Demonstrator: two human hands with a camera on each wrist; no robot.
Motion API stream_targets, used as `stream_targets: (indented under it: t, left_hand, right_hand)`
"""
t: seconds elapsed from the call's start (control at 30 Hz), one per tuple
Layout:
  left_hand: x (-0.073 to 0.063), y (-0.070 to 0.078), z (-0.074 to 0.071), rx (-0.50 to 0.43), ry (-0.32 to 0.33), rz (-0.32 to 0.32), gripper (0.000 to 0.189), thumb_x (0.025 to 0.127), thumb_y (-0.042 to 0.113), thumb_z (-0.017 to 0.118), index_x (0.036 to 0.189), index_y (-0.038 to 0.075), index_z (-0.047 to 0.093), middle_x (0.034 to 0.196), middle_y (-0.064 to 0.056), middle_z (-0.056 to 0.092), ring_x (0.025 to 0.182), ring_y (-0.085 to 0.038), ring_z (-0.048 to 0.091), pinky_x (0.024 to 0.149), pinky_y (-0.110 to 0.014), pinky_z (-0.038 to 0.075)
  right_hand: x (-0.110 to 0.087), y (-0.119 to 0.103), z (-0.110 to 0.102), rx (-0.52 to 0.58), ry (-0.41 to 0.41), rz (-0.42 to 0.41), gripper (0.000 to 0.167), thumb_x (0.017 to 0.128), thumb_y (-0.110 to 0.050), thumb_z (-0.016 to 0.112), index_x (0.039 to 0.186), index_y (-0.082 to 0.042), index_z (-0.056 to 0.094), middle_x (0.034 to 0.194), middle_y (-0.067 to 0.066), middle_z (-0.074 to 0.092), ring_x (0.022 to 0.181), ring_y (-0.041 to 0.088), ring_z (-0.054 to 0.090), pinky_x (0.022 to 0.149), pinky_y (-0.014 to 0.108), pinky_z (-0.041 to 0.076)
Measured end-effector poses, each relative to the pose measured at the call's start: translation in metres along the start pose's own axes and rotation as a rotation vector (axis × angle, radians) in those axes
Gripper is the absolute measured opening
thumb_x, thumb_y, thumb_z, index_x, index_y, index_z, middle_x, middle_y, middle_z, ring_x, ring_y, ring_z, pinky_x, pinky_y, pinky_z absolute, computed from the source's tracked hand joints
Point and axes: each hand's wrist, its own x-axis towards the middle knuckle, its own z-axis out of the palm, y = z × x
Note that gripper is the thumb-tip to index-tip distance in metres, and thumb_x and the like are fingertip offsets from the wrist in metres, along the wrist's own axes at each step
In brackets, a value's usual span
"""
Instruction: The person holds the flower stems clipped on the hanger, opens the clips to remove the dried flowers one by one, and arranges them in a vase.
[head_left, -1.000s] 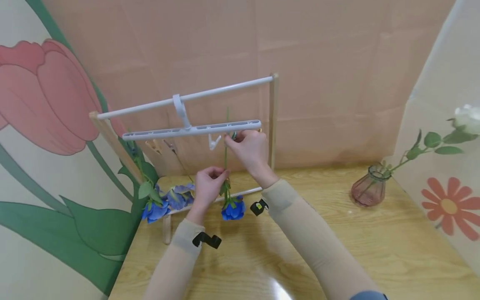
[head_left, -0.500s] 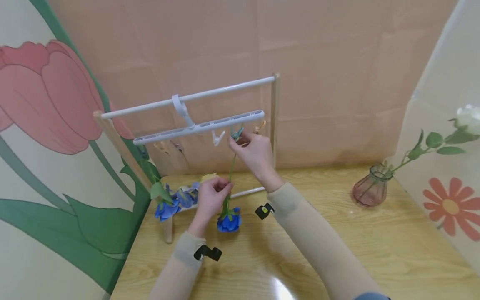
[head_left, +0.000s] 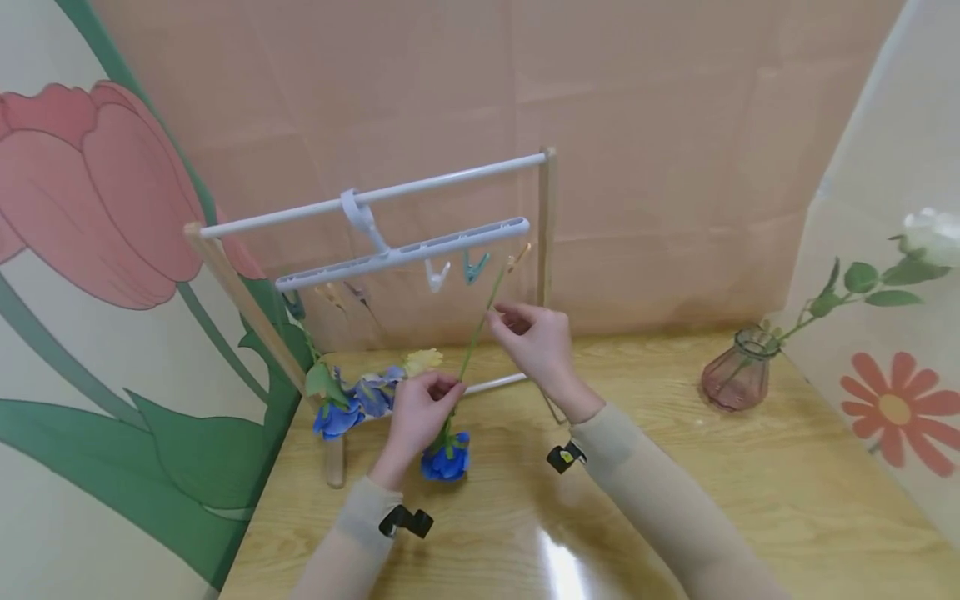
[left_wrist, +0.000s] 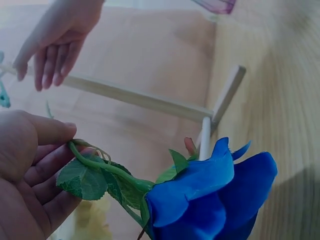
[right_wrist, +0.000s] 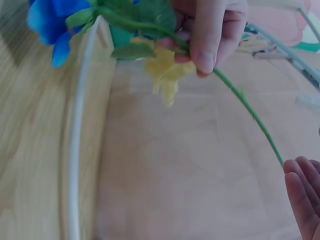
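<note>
A person is holding a blue flower [head_left: 445, 462] head down above the table [head_left: 675, 483], the left hand [head_left: 426, 408] pinching its green stem [head_left: 480, 333] close to the leaves. The right hand [head_left: 536, 342] is hovering beside the upper stem, thumb and fingers relaxed and clamped on nothing; whether a fingertip is brushing the stem, the views are not telling.

The bare tip is slanting up between a teal clip [head_left: 471, 277] and an orange clip [head_left: 513, 264], both hanging from a white hanger [head_left: 457, 240]. Steady work here is probably calling for a firm low pinch, with free fingertips straightening the thin, sway-prone end before any clip is being squeezed.

On the right, the rack's post [head_left: 547, 233] is standing just behind the right hand, a likely knuckle-catcher. Already hanging blooms [head_left: 335, 417] are crowding the left side, so approaching from the front is seeming roomier, while a pink vase [head_left: 737, 377] is standing well apart.
</note>
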Motion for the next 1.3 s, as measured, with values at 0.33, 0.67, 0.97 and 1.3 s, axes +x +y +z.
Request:
stream_targets:
  t: [0.33,0.67,0.97,1.3]
  left_hand:
    - [-0.006,-0.015,-0.007,0.112,-0.103,0.072,0.004,0.095,0.011,0.083,0.094,0.007,0.081,0.079,0.007,0.074,0.067,-0.006,0.065,0.062,-0.026,0.057]
    - [-0.012,-0.014,-0.009,0.255,-0.177,0.155,0.007,0.098,0.017,0.080,0.098,0.010,0.082,0.082,0.008,0.075,0.069,-0.003,0.065,0.063,-0.025,0.056]
    - [-0.016,-0.004,-0.004,0.400,-0.244,0.237,0.005,0.098,0.017,0.081,0.101,0.014,0.082,0.087,0.007,0.073,0.071,-0.004,0.061,0.062,-0.024,0.052]
    - [-0.015,0.014,0.007,0.469,-0.301,0.340,0.004,0.097,0.013,0.081,0.101,0.013,0.083,0.096,0.002,0.077,0.081,-0.010,0.070,0.070,-0.029,0.059]
  right_hand:
    - [-0.019,0.025,-0.017,0.009,-0.045,-0.039,0.017,0.100,-0.013,0.076,0.111,-0.002,0.081,0.100,0.008,0.080,0.085,0.019,0.076,0.069,0.025,0.064]
    - [-0.045,0.052,-0.041,-0.026,-0.066,-0.056,0.020,0.097,-0.002,0.076,0.117,-0.001,0.080,0.110,0.011,0.079,0.097,0.025,0.076,0.073,0.032,0.065]
    - [-0.065,0.063,-0.064,-0.090,-0.074,-0.148,0.023,0.092,0.000,0.080,0.115,-0.002,0.080,0.112,0.012,0.079,0.093,0.029,0.077,0.074,0.045,0.066]
    - [-0.081,0.069,-0.095,-0.179,-0.151,-0.219,0.030,0.087,-0.002,0.086,0.116,-0.008,0.082,0.114,0.005,0.079,0.096,0.023,0.076,0.075,0.041,0.064]
